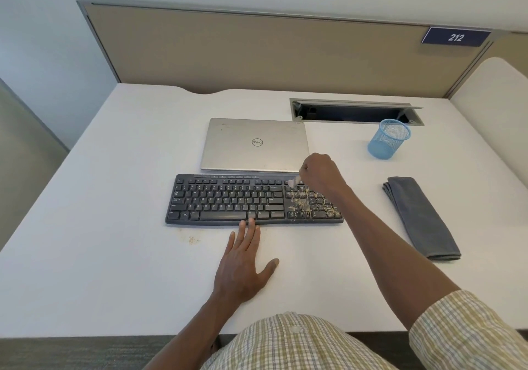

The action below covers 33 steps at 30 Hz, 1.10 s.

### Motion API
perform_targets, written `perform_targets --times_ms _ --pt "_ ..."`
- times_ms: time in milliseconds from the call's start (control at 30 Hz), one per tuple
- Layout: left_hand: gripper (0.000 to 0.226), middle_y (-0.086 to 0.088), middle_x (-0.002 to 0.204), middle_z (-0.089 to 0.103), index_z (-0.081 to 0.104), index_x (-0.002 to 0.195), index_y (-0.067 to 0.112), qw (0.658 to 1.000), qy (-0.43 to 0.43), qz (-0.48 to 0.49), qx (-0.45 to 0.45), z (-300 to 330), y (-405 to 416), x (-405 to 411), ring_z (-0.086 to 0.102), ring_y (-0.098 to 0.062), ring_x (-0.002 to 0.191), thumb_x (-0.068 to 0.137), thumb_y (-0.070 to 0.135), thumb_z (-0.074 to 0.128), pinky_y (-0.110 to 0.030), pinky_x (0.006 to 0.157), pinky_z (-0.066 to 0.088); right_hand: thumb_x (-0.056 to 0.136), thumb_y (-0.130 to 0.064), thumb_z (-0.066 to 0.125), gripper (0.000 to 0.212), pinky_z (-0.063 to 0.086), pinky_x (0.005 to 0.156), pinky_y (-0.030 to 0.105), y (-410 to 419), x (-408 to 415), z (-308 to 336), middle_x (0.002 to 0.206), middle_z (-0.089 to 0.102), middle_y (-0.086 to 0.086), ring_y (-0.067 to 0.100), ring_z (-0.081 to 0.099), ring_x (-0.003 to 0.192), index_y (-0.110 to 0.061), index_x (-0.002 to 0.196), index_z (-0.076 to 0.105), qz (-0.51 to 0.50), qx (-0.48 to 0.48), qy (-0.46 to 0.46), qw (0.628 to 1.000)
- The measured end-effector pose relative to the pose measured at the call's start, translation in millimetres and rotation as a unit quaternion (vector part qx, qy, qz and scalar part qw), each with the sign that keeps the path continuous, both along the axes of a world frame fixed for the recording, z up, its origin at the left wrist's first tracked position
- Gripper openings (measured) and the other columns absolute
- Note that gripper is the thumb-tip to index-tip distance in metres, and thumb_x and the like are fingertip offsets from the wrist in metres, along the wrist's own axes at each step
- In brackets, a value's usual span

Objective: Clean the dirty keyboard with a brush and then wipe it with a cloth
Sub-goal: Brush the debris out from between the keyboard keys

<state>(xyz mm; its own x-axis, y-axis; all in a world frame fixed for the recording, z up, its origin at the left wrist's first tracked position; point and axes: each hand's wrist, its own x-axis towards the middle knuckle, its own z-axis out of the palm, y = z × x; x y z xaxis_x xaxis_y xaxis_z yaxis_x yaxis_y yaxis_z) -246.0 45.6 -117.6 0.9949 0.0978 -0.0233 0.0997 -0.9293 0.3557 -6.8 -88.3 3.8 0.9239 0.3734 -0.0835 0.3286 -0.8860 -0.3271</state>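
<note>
An office cubicle is showing here. Tan partition panels (257,52) are enclosing a white counter (114,198), and a numbered sign (455,37) is hanging above.

The brush (294,181) shows only as a pale blurred tip below the curled right hand (321,171), its handle hidden inside the fist. That forearm covers the keyboard's (228,201) far right corner. Key legends are too small to read. The table's (114,255) near edge hides behind the shirt (297,344).

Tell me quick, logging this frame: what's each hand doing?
Left hand: open, flat on the desk, fingertips touching the keyboard.
Right hand: closed around the brush.
</note>
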Motion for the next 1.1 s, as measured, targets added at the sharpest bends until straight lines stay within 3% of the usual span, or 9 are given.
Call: perform_targets --times_ms 67,233,333,433,633,733,1100 --pt "0.091 0.003 0.167 -0.020 -0.001 0.162 0.016 1.000 -0.001 0.001 0.001 -0.4 -0.1 0.3 -0.025 -0.012 0.152 0.095 0.074 0.023 -0.031 0.124 -0.009 0.082 -0.001 0.048 0.023 0.039 0.044 0.023 -1.2 0.7 2.4 0.058 0.058 0.008 0.024 0.055 0.053 -0.004 0.061 0.055 -0.013 -0.005 0.011 1.000" --pt "0.092 0.002 0.167 -0.019 0.001 0.163 0.015 1.000 0.002 0.002 0.008 -1.5 0.2 0.7 -0.024 -0.013 0.152 0.096 0.074 0.024 -0.031 0.124 -0.009 0.086 -0.005 0.050 0.020 0.056 0.059 0.031 2.7 2.5 5.7 0.073 0.067 0.011 0.027 0.064 0.067 0.000 0.077 0.067 -0.021 0.003 -0.021 1.000" --pt "0.091 0.003 0.167 -0.021 -0.002 0.162 0.016 1.000 0.003 0.002 0.009 -1.2 -0.2 0.7 -0.025 -0.013 0.152 0.096 0.074 0.023 -0.031 0.124 -0.009 0.081 -0.003 0.052 0.017 0.054 0.055 0.031 2.8 2.9 2.5 0.069 0.068 0.012 0.025 0.064 0.060 0.000 0.075 0.067 -0.014 -0.003 0.023 1.000" --pt "0.092 0.003 0.167 -0.021 -0.002 0.162 0.016 1.000 0.005 0.000 0.007 -1.4 0.4 0.4 -0.025 -0.013 0.152 0.096 0.074 0.023 -0.032 0.125 -0.009 0.079 -0.001 0.050 0.016 0.047 0.047 0.027 4.9 4.4 2.8 0.062 0.062 0.009 0.025 0.058 0.055 -0.003 0.065 0.058 -0.033 0.009 0.006 0.999" --pt "0.093 0.002 0.168 -0.019 -0.001 0.162 0.015 1.000 0.005 -0.001 0.005 -1.7 0.7 1.2 -0.022 -0.014 0.153 0.095 0.075 0.021 -0.033 0.125 -0.007 0.079 -0.002 0.052 0.015 0.055 0.058 0.032 6.7 3.2 2.0 0.067 0.067 0.013 0.025 0.062 0.058 0.000 0.075 0.067 -0.015 -0.003 0.016 1.000" --pt "0.093 0.002 0.168 -0.019 -0.001 0.162 0.015 1.000 0.008 -0.002 0.009 -1.6 0.6 0.9 -0.022 -0.015 0.153 0.095 0.075 0.021 -0.033 0.125 -0.008 0.083 -0.003 0.050 0.017 0.057 0.058 0.032 6.3 3.7 -0.4 0.067 0.066 0.011 0.027 0.065 0.061 -0.002 0.077 0.066 -0.041 -0.001 -0.016 0.999" --pt "0.092 0.004 0.167 -0.021 -0.002 0.162 0.016 1.000 0.003 -0.001 0.003 0.2 0.4 0.7 -0.024 -0.013 0.153 0.095 0.075 0.021 -0.031 0.125 -0.008 0.079 -0.001 0.050 0.016 0.054 0.057 0.030 8.1 2.4 3.3 0.068 0.065 0.010 0.027 0.063 0.062 -0.003 0.077 0.066 -0.009 -0.017 0.002 1.000"
